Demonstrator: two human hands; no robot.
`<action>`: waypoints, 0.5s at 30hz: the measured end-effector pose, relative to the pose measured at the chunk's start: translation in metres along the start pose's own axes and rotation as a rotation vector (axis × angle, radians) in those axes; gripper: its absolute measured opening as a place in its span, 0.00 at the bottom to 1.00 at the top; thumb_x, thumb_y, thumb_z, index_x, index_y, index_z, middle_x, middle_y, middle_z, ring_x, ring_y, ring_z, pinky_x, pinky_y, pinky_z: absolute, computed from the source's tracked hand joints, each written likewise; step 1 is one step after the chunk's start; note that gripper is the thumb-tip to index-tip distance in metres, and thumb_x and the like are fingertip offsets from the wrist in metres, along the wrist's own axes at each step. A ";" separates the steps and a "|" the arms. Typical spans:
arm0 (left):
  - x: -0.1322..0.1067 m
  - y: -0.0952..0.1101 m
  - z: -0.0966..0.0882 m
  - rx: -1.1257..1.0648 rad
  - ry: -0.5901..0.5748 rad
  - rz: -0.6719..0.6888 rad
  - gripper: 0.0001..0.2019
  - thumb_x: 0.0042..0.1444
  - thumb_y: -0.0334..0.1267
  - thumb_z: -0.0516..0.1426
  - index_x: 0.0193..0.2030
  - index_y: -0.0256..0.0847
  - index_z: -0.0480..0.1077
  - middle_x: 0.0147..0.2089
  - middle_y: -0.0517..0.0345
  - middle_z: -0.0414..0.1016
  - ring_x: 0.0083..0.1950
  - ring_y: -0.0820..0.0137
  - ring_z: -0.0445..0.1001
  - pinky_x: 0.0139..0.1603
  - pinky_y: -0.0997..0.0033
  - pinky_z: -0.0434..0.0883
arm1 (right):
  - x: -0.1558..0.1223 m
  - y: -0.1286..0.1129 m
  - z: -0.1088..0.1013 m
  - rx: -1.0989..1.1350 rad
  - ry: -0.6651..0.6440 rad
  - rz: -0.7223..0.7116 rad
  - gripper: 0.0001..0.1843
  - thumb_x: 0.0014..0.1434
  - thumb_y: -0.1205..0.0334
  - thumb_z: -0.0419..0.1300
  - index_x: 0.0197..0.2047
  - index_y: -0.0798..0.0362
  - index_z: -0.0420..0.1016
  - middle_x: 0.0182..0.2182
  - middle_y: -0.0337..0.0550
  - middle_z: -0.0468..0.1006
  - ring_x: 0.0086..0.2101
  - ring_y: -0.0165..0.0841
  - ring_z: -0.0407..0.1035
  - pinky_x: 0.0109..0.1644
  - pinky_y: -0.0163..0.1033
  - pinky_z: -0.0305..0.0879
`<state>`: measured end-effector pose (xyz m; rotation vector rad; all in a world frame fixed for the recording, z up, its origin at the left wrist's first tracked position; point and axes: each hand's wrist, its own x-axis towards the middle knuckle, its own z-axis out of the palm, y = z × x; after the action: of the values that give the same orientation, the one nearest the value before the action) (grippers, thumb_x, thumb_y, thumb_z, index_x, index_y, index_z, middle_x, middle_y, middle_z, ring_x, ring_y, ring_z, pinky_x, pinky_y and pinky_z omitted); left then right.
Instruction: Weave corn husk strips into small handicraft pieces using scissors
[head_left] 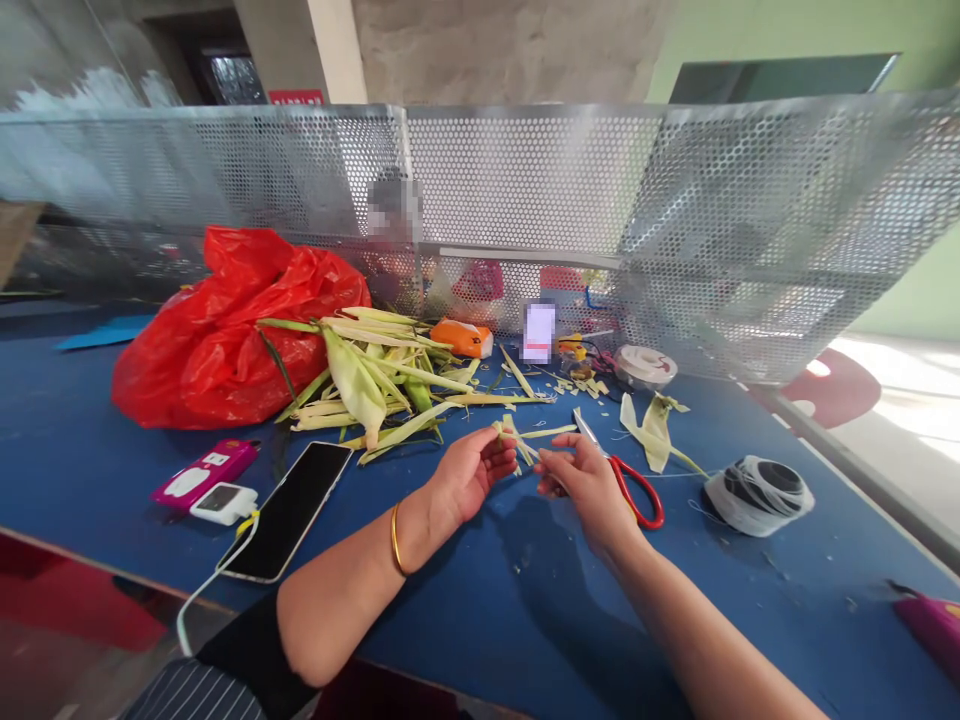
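Observation:
Over the middle of the blue table, my left hand point(472, 470) pinches a small bundle of pale green corn husk strips point(510, 432) between thumb and fingers. Just to its right, the fingers of my right hand point(574, 470) are closed together. A thin white thread point(679, 476) runs from a spool point(759, 495) on the right to this hand; its end in the fingers is too fine to make out. Red-handled scissors point(637, 492) lie beside and partly behind my right hand. A folded husk piece point(651, 432) with a thin tail rests between scissors and spool.
A heap of corn husks point(360, 385) lies before a red plastic bag point(232, 330). At left are a dark phone point(289, 515) and a white cabled device point(223, 503). Farther back are an orange packet point(461, 339), a lit phone point(538, 332), a tape roll point(645, 367) and a perforated metal screen point(517, 180).

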<state>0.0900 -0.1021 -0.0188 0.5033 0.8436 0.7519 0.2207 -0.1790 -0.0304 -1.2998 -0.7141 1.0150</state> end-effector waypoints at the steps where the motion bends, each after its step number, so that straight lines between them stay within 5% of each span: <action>1: 0.001 0.001 -0.001 -0.003 0.006 0.007 0.12 0.64 0.30 0.52 0.33 0.29 0.73 0.26 0.55 0.76 0.23 0.76 0.74 0.29 0.76 0.74 | -0.002 -0.001 0.000 0.000 -0.032 -0.035 0.24 0.45 0.50 0.70 0.39 0.50 0.66 0.22 0.34 0.77 0.19 0.28 0.69 0.25 0.33 0.62; 10: -0.003 -0.005 -0.001 0.233 -0.131 0.066 0.07 0.57 0.29 0.55 0.29 0.33 0.72 0.26 0.55 0.75 0.26 0.73 0.75 0.32 0.74 0.73 | -0.002 -0.014 -0.013 -0.001 -0.417 -0.044 0.14 0.50 0.55 0.68 0.41 0.51 0.81 0.33 0.43 0.82 0.36 0.37 0.77 0.47 0.44 0.70; 15: -0.011 -0.014 0.001 0.458 -0.264 0.120 0.10 0.50 0.41 0.62 0.29 0.35 0.72 0.25 0.57 0.75 0.23 0.75 0.72 0.28 0.75 0.69 | 0.000 -0.009 -0.015 -0.299 -0.144 -0.492 0.07 0.56 0.56 0.64 0.35 0.49 0.82 0.29 0.42 0.77 0.30 0.33 0.71 0.38 0.40 0.68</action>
<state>0.0910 -0.1193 -0.0221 1.0464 0.7407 0.5820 0.2359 -0.1848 -0.0240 -1.2214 -1.2623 0.6173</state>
